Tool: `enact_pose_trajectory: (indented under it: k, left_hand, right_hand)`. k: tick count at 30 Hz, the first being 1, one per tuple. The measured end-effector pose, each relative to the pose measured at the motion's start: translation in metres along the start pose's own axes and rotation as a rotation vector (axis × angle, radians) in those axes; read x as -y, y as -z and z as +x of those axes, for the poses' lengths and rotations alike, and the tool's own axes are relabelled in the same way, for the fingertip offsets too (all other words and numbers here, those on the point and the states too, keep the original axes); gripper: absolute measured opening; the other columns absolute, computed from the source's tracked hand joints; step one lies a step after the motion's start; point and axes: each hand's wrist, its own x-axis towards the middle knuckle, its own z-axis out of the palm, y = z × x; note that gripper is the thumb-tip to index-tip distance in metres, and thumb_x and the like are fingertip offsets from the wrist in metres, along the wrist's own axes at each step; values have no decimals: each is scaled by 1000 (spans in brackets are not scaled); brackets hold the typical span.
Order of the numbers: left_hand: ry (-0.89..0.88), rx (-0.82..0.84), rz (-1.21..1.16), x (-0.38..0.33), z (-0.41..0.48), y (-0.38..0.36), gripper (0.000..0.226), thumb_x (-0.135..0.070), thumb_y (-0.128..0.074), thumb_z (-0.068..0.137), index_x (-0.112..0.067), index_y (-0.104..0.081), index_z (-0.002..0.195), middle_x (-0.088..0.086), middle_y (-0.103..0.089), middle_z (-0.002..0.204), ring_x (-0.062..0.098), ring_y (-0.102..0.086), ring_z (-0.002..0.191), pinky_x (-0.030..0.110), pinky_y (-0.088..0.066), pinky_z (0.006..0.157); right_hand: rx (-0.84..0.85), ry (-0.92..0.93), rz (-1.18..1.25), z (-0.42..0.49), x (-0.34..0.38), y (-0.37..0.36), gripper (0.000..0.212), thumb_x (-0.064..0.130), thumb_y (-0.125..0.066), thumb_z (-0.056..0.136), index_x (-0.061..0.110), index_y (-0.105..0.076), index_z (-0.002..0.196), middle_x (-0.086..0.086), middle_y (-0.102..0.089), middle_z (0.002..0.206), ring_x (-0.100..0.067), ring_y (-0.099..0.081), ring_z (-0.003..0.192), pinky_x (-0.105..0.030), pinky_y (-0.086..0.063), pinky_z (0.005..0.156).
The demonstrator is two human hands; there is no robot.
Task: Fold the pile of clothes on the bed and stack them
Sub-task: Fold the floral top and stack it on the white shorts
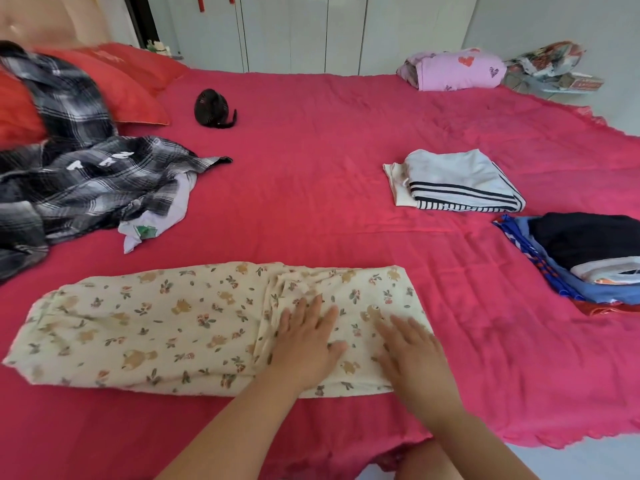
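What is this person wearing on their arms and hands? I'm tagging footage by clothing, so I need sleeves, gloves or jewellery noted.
Nothing shows on either one. The left hand and right hand are bare, with no gloves, rings or watch visible. Both forearms are uncovered up to the bottom edge of the picture, so no sleeve or cuff comes into view. Fingernails look short and unpainted, though the picture is slightly blurred.

My left hand (306, 344): palm down, flat, fingers spread and pointing away from me, thumb out to the right. My right hand (414, 355): palm down, flat, just beside the left, fingers angled up-left. Both forearms bare, reaching forward from the near edge.
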Motion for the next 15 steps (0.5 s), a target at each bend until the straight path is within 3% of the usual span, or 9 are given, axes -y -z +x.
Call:
enact_pose_trajectory:
  k: [2, 4, 7, 9, 11, 13, 15]
  left_hand:
    - [-34, -93, -3, -2, 2, 4, 65, -53, -24, 94, -31, 7, 148, 1, 20, 155, 19, 25, 140, 40, 18, 110]
    - [-42, -168, -17, -1, -1, 5, 66, -54, -25, 94, -31, 5, 148, -1, 19, 155, 17, 25, 140, 37, 20, 109]
    - [-1, -36, -15, 5, -9, 1, 65, -57, -19, 94, -31, 7, 148, 1, 19, 155, 20, 22, 141, 38, 18, 110]
    - [20, 36, -30, 2, -9, 6, 64, -55, -21, 95, -28, 2, 149, 3, 14, 156, 22, 17, 143, 41, 13, 112]
    - [8, -59, -153, -6, -7, 18, 62, -50, -29, 96, -23, -10, 149, 3, -3, 158, 20, 3, 145, 40, 3, 115]
    - [5, -204, -379, -17, -8, 33, 58, -49, -35, 95, -23, -24, 146, -2, -22, 154, 15, -17, 142, 34, -13, 114]
    - [41, -228, -639, -24, -11, 49, 54, -52, -37, 93, -25, -37, 140, -5, -40, 143, 11, -39, 129, 31, -31, 106]
  right_hand:
    - [-128, -132, 31, 3, -8, 10, 51, 38, -41, 94, 31, -30, 144, -1, -32, 150, -22, -28, 139, -40, -27, 112]
    - [-127, -294, 114, 6, -12, 18, 51, 35, -44, 92, 21, -35, 141, -5, -43, 139, -25, -42, 125, -43, -40, 100]
    - [-3, -325, 71, 8, -6, 17, 51, 28, -47, 91, 18, -34, 140, -6, -52, 126, -26, -47, 113, -35, -42, 92]
    - [-54, -285, 172, 9, 2, 19, 53, 13, -51, 87, 16, -40, 138, -7, -57, 119, -24, -49, 109, -27, -38, 84]
    - [-148, -281, 372, 12, 13, 27, 53, 6, -52, 84, 18, -45, 135, -4, -60, 118, -17, -55, 104, -18, -36, 75]
    - [-228, -295, 566, 16, 26, 37, 49, 12, -54, 87, 23, -46, 134, 3, -62, 110, 2, -57, 85, -7, -38, 65]
    - [-270, -285, 663, 17, 43, 43, 49, 21, -59, 87, 25, -43, 134, 11, -60, 98, 7, -55, 75, -7, -39, 57]
